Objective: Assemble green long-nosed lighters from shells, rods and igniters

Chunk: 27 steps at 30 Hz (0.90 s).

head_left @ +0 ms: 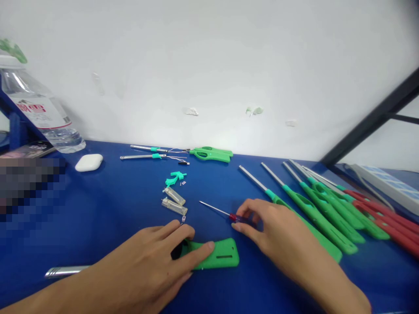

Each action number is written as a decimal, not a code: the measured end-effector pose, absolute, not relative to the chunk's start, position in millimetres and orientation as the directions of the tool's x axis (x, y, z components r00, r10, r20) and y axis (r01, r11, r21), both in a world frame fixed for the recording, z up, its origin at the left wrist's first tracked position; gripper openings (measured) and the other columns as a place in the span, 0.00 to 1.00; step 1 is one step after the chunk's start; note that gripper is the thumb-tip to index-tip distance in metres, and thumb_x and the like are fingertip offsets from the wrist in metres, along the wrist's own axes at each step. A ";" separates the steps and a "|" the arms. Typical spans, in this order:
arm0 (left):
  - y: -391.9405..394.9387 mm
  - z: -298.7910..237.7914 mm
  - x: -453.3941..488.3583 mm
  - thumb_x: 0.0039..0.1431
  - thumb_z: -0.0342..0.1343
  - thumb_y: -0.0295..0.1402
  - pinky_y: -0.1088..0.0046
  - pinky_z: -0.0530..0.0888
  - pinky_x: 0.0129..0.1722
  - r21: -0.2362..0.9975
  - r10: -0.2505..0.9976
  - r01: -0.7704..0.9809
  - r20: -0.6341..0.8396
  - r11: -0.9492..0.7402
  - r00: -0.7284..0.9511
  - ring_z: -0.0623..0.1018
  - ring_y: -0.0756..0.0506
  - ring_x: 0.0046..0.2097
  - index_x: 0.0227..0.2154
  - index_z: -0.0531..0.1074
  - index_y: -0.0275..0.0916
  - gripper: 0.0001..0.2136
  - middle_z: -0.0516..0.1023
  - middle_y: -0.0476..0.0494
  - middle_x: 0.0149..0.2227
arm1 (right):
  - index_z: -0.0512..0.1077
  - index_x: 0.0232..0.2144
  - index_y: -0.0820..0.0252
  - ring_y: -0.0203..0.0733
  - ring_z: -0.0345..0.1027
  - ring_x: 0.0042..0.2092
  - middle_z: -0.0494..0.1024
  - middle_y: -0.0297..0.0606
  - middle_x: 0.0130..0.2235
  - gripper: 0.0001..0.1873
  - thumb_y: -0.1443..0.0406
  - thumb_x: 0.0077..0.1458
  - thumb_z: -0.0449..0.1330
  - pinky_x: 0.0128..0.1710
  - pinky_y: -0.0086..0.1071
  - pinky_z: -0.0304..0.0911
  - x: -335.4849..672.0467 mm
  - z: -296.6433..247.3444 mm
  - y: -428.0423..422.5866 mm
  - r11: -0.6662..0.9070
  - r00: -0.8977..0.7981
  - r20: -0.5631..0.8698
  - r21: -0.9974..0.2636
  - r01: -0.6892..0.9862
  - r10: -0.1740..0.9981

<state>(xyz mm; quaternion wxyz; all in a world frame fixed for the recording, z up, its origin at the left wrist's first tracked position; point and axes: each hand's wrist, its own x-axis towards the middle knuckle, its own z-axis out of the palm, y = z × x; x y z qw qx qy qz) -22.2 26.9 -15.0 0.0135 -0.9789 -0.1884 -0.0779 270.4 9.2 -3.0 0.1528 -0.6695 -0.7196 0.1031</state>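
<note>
Under my left hand (155, 257) lies a green long-nosed lighter (226, 252), gripped by its handle on the blue table; its metal tube pokes out beyond my wrist. The fingers of my right hand (276, 222) are closed around the handle of a small screwdriver (214, 208), whose thin shaft points left. Two clear fuel tanks (175, 206) sit between the hands and the wall, beside turquoise plastic pieces (176, 177) and tiny parts. Further back are detached metal tubes (140, 157) with wires and green handle shells (212, 154).
Several green lighters (322, 216) and red lighters (389, 218) lie in a row at the right. A power strip (389, 183) is behind them. At the left stand a water bottle (42, 104) and a white earphone case (89, 162). A white wall closes off the back.
</note>
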 end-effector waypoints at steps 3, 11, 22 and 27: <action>25.6 -15.3 -23.4 0.70 0.49 0.23 0.50 0.83 0.49 0.001 0.369 0.374 0.166 -0.928 0.915 0.81 0.33 0.56 0.74 0.56 0.46 0.32 0.78 0.35 0.56 | 0.80 0.39 0.49 0.49 0.81 0.39 0.84 0.31 0.38 0.06 0.65 0.61 0.72 0.39 0.40 0.67 270.4 -5.7 9.0 0.082 -0.056 0.088 -0.321 0.944 0.995; 26.8 -15.7 -22.8 0.70 0.50 0.23 0.54 0.84 0.46 0.003 0.366 0.371 0.179 -0.929 0.914 0.81 0.34 0.54 0.74 0.57 0.47 0.32 0.78 0.37 0.55 | 0.79 0.44 0.48 0.50 0.81 0.41 0.84 0.32 0.40 0.09 0.65 0.62 0.71 0.42 0.42 0.69 270.8 -7.9 8.4 0.109 -0.077 0.116 -0.304 0.946 0.990; 25.4 -15.0 -22.1 0.70 0.52 0.24 0.57 0.82 0.50 -0.004 0.373 0.379 0.175 -0.925 0.911 0.80 0.35 0.55 0.74 0.57 0.48 0.32 0.78 0.38 0.56 | 0.78 0.47 0.49 0.52 0.82 0.45 0.84 0.35 0.45 0.07 0.63 0.67 0.66 0.50 0.48 0.71 268.7 -4.9 8.1 0.153 -0.085 0.211 -0.334 0.930 0.974; 26.9 -15.4 -22.1 0.70 0.51 0.24 0.57 0.82 0.47 0.006 0.367 0.372 0.173 -0.928 0.914 0.81 0.35 0.53 0.75 0.56 0.48 0.33 0.78 0.37 0.55 | 0.79 0.46 0.50 0.49 0.82 0.44 0.85 0.35 0.44 0.07 0.62 0.70 0.62 0.48 0.45 0.72 264.0 0.2 7.5 0.205 -0.163 0.137 -0.395 0.896 0.977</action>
